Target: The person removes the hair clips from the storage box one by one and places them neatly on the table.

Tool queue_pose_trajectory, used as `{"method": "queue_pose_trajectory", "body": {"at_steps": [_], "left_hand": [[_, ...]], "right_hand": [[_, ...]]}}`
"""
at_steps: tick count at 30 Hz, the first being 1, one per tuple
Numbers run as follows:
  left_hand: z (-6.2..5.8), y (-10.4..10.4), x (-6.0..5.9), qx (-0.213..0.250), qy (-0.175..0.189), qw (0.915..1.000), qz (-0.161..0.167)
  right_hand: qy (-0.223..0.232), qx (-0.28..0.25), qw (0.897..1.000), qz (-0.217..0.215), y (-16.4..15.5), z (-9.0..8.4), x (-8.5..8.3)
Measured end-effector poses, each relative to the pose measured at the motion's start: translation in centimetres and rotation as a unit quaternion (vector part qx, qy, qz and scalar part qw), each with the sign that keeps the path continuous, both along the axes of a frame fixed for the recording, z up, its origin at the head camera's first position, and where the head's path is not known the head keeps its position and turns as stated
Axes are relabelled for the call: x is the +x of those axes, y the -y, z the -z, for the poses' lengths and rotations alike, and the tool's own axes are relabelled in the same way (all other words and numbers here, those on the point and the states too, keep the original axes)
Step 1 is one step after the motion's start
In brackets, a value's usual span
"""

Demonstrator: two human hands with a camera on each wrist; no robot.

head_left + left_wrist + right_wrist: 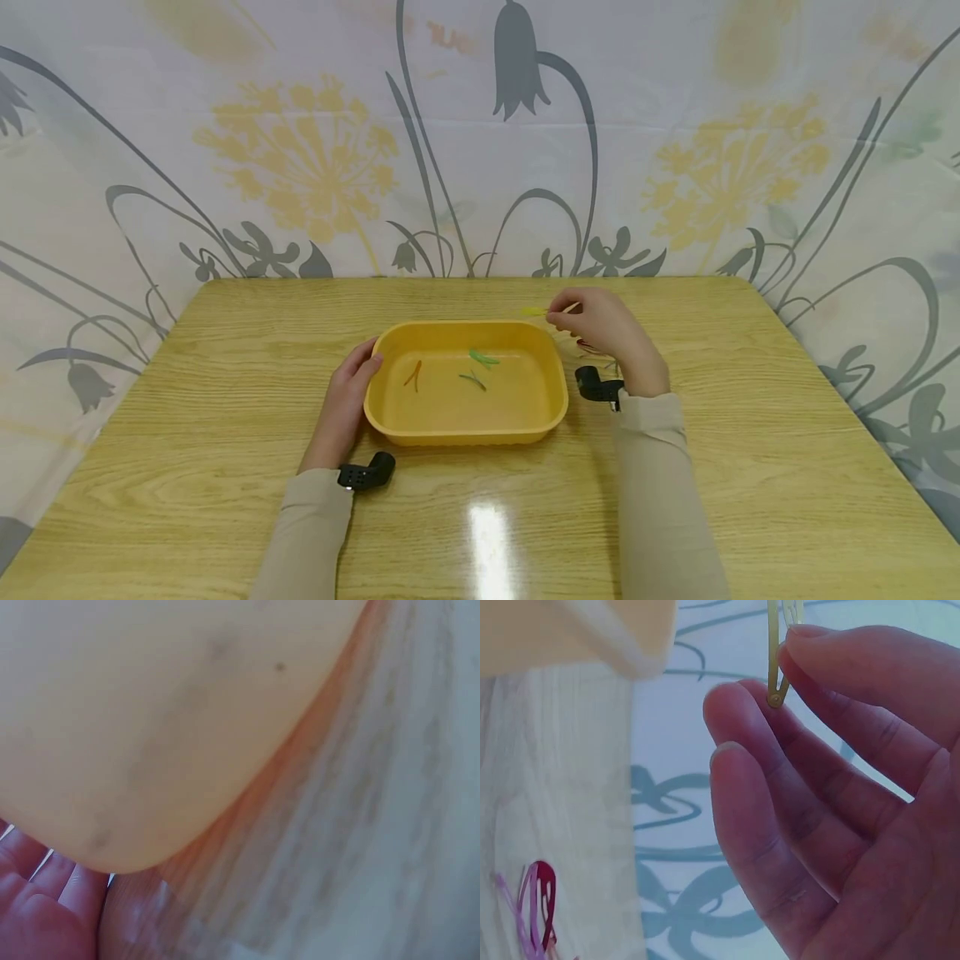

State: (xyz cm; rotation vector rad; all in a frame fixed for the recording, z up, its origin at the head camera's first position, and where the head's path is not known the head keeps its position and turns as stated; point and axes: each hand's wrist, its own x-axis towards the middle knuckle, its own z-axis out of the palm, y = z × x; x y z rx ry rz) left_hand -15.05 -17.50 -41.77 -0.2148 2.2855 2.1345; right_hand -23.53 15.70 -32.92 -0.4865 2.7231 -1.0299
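Wooden table (225, 467): right hand (607, 333) pinches a yellow clip (774, 645), cut off; left hand (345, 404) rests open against the tub (390, 417).

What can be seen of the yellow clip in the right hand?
The yellow clip is a slim snap hair clip, seemingly metal, with a rounded end. The right hand pinches that end between thumb and fingertips, holding the clip in the air above the far right rim of the tray, pointing left. Nothing else touches it.

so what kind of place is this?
Likely a staged tabletop recording setup, not a lived-in room: a wooden table ringed by a floral printed cloth backdrop, with only a yellow tray and hair clips.
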Motion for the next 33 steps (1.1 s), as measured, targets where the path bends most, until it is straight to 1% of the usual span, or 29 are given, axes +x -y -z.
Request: {"method": "queue_pose_trajectory", "body": {"at_steps": [5,21,23,28,30,33], "left_hand": [[0.0,0.0,0.0,-0.004,0.002,1.0000,0.001],[-0.1,0.0,0.1,0.000,0.000,1.0000,0.002],[0.0,0.0,0.1,-0.001,0.001,1.0000,0.002],[0.0,0.0,0.1,0.003,0.005,1.0000,0.004],[0.0,0.0,0.1,0.003,0.004,1.0000,0.005],[-0.3,0.0,0.2,0.002,0.004,1.0000,0.006]], "right_hand": [[0.000,-0.001,1.000,0.016,-0.7,0.6,-0.3],[-0.027,0.010,0.997,0.076,-2.0,2.5,-1.2],[-0.019,0.004,0.996,0.085,-2.1,2.8,-1.3],[0.027,-0.024,0.994,0.108,-2.2,3.6,-1.5],[0.029,-0.018,0.993,0.114,-2.3,4.0,-1.7],[0.015,0.008,0.992,0.122,-2.5,4.5,-1.9]]}}
